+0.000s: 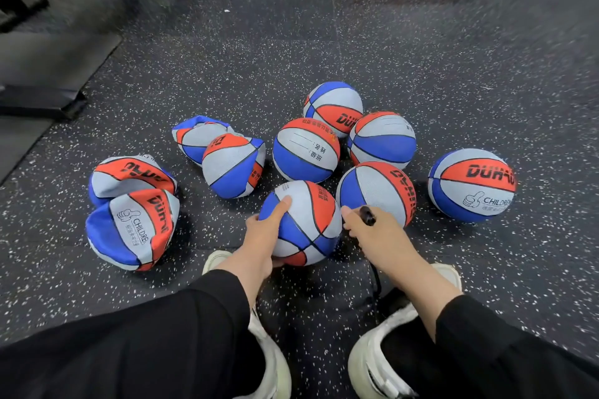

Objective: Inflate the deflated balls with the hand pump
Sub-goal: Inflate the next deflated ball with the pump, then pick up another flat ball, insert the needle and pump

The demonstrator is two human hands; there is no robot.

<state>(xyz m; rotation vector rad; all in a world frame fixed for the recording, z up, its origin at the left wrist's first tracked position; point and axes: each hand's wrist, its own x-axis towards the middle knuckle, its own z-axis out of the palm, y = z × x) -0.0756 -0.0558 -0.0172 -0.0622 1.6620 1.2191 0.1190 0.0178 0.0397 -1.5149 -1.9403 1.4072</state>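
The left hand [262,236] grips the nearest ball [301,223] from its left side — thumb spread across the top, fingers curled underneath — and the ball sits on the speckled floor [421,58] just ahead of the person's white shoes [372,363]. The right hand [372,230], just right of that ball, is closed around the black pump tip [368,215]; a thin black hose [376,278] runs from under the hand back toward the shoes.

Beyond the held ball stand five round balls: one just beside it to the right [377,193], one directly behind [306,151], two farther back [382,139] [334,107], and one well off to the right [471,185]. To the held ball's left lie four crumpled, flat balls — two near [233,165] [197,136], two farther left [133,227] [129,175].
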